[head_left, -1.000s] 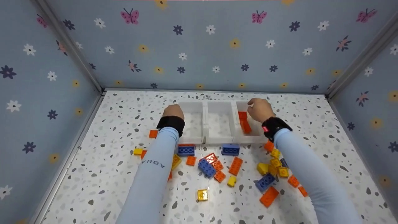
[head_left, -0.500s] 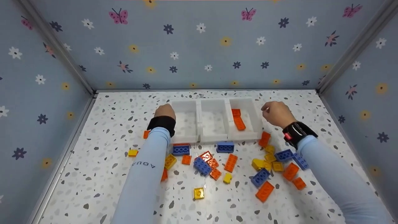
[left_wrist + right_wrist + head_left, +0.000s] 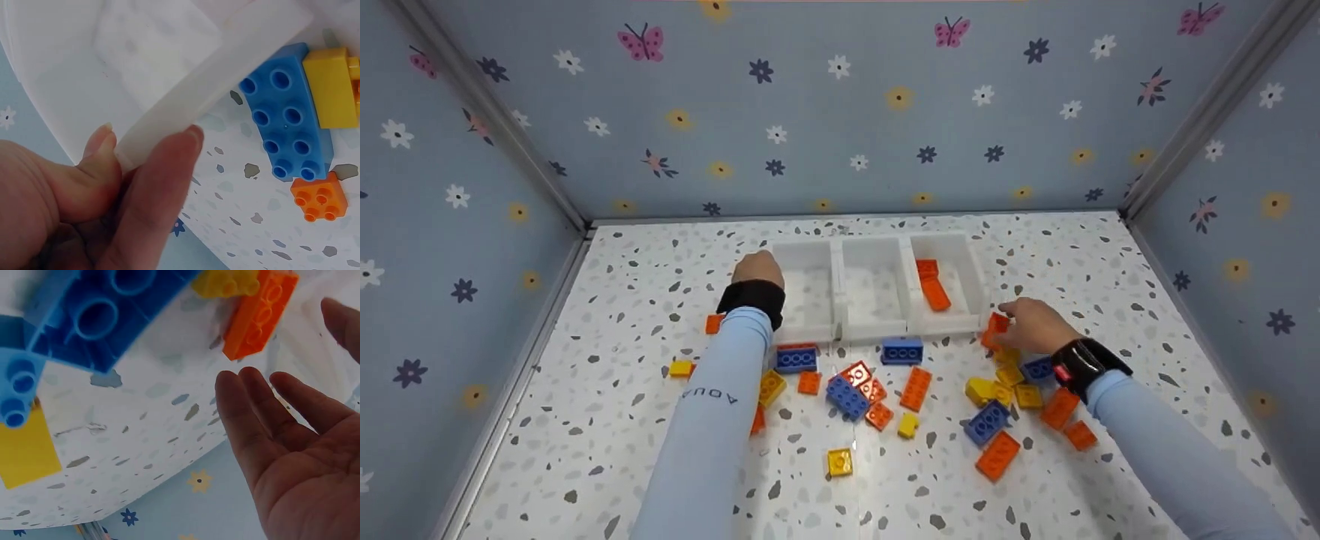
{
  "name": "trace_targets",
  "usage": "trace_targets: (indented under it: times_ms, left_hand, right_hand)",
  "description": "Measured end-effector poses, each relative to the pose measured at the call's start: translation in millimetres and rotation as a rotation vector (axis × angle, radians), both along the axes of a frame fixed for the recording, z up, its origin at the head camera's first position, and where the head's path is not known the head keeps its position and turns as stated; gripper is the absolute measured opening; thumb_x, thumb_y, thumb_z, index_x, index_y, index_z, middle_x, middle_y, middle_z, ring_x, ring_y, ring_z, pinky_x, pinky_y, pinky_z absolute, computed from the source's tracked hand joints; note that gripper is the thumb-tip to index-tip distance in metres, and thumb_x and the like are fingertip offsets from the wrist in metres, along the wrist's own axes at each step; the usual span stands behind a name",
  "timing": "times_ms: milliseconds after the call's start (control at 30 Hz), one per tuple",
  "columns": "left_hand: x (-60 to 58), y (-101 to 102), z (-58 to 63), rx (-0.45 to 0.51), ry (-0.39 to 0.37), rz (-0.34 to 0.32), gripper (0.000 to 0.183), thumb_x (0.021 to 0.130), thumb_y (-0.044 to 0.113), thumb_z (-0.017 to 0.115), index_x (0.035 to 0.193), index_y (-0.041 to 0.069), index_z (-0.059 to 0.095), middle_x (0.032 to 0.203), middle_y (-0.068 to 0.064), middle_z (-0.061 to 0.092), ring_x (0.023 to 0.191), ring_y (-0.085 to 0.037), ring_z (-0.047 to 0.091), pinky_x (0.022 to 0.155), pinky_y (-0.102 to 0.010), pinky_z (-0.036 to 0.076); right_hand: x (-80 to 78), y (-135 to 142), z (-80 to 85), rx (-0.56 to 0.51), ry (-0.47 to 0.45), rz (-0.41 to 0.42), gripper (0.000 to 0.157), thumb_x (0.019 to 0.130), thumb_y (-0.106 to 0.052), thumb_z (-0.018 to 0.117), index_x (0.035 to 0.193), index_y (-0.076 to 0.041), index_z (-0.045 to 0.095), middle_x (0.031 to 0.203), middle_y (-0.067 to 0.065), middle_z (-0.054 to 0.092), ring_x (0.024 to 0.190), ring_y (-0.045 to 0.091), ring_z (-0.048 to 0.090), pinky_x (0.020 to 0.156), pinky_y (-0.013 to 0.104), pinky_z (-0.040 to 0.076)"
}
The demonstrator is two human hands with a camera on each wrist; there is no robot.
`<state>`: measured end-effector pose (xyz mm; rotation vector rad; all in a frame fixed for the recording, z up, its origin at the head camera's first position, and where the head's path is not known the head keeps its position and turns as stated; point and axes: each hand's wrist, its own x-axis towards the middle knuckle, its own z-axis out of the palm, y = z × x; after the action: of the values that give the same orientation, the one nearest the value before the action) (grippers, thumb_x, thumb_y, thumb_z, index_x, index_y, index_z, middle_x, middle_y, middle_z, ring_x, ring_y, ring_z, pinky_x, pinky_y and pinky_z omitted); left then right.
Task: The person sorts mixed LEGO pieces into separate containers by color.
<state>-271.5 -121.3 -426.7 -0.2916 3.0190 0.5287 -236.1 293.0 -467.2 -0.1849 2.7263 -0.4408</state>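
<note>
My left hand holds the left end of a white three-part tray. In the left wrist view, its thumb and a finger pinch the tray's wall. Two orange toy building bricks lie in the right compartment. At the tray's front right corner, my right hand reaches over an orange brick, fingers extended. The right wrist view shows the fingertips just short of that orange brick, thumb apart, nothing held.
Yellow bricks, a blue brick and orange bricks cluster below my right hand. More bricks lie in front of the tray, including a blue one leaning on others. A patterned wall stands behind.
My right hand has moved from above the right compartment out to the right, then down to the orange brick by the tray's corner. The left hand stays at the tray; the head view has shifted slightly.
</note>
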Motion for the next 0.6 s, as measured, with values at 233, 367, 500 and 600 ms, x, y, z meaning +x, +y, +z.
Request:
trace_targets:
  times_ms: [233,367,500,600]
  left_hand:
    - [3.5,-2.3,2.5,0.042,-0.002,-0.003,0.027,0.102,0.001,0.046,0.108,-0.010,0.069,0.098,-0.027,0.070,0.087,-0.038,0.069,0.078,-0.048,0.057]
    - [4.6,-4.6,2.0,0.022,0.008,-0.033,0.025,0.101,0.000,0.047,0.104,-0.011,0.070,0.091,-0.026,0.071,0.082,-0.037,0.070,0.076,-0.048,0.057]
    - [3.2,-5.3,2.1,0.040,0.003,-0.033,0.025,0.101,0.000,0.047,0.106,-0.011,0.069,0.095,-0.026,0.070,0.085,-0.037,0.069,0.077,-0.047,0.057]
    - [1.8,-5.4,2.5,0.058,-0.011,-0.021,0.026,0.101,0.000,0.046,0.110,-0.010,0.069,0.101,-0.026,0.070,0.090,-0.038,0.068,0.079,-0.046,0.056]
  right_hand:
    - [6.8,-6.8,-17.1,0.053,0.057,0.034,0.058,0.086,-0.031,0.078,0.128,0.004,0.059,0.111,0.021,0.055,0.090,0.030,0.055,0.082,0.049,0.050]
    - [4.8,-7.8,-20.8,0.027,0.049,0.026,0.049,0.087,-0.027,0.077,0.123,0.002,0.061,0.106,0.017,0.057,0.087,0.028,0.054,0.080,0.044,0.050]
    - [2.3,-6.3,-20.9,-0.015,-0.007,0.007,0.042,0.089,-0.024,0.075,0.120,0.000,0.062,0.100,0.013,0.061,0.083,0.026,0.056,0.077,0.042,0.050]
    - [0.6,-1.7,-18.8,-0.017,-0.020,0.009,0.044,0.088,-0.024,0.076,0.123,-0.001,0.062,0.102,0.013,0.062,0.084,0.027,0.057,0.079,0.043,0.051]
